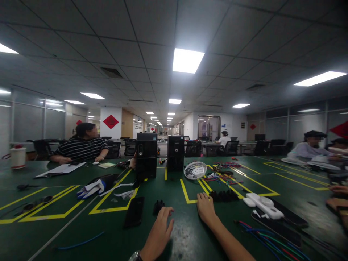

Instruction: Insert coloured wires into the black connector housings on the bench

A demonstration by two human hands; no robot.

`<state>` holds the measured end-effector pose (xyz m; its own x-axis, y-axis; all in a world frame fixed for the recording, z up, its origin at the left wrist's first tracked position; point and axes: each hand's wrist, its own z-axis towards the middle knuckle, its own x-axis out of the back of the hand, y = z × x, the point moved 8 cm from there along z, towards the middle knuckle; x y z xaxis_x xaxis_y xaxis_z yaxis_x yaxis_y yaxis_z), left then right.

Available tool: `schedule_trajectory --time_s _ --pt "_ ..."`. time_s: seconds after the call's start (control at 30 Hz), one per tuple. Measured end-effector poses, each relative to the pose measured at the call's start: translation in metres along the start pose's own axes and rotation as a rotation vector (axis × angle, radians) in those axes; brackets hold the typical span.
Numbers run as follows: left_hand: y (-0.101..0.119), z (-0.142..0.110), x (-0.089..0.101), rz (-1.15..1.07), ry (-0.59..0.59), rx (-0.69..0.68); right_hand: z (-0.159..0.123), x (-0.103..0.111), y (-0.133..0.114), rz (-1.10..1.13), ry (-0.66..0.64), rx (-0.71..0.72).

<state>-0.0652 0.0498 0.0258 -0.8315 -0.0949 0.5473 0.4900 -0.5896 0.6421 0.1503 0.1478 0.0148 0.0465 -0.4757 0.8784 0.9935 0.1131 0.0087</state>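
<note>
My left hand (161, 228) is held over the near middle of the green table, its thumb and fingers apart and nothing in them. Just beyond its fingertips sits a small black ridged piece (158, 206). To the left of it lies a black phone-like slab (134, 212). My right hand (206, 206) rests on the table with its fingers bent forward, and I see nothing held in it. Right beside its fingers runs a row of black ridged pieces (225, 196); whether they touch is unclear.
Two black computer cases (146, 156) stand ahead, with a white basket (195, 170) beside them. Loose coloured wires (268, 237), a white power strip (265, 206) and dark slabs lie on the right. Gloves (92, 188) and yellow tape outlines are leftward. Other people sit around.
</note>
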Motion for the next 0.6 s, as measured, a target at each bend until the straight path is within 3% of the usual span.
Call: schedule_trajectory --time_s 0.13,0.23,0.3,0.37,0.43,0.5,0.6 --pt "-0.001 0.015 0.004 -0.089 0.046 0.042 -0.003 0.007 -0.005 0.072 -0.014 0.045" --pt "0.013 0.069 0.026 -0.313 0.187 0.208 -0.007 0.013 -0.005 0.134 -0.003 0.070" --pt "0.041 0.114 0.048 -0.588 0.297 0.291 -0.011 0.016 -0.003 0.173 0.008 0.061" --pt "0.086 0.157 0.069 -0.782 0.323 0.198 -0.015 0.017 0.000 0.214 0.014 0.041" --pt "0.124 0.185 0.078 -0.808 0.253 0.098 -0.019 0.018 0.003 0.264 0.012 0.020" --pt "0.133 0.188 0.066 -0.743 0.141 0.125 -0.019 0.020 0.004 0.327 0.018 0.005" --pt "0.098 0.153 0.028 -0.586 0.059 0.228 -0.015 0.029 0.002 0.444 0.063 -0.010"
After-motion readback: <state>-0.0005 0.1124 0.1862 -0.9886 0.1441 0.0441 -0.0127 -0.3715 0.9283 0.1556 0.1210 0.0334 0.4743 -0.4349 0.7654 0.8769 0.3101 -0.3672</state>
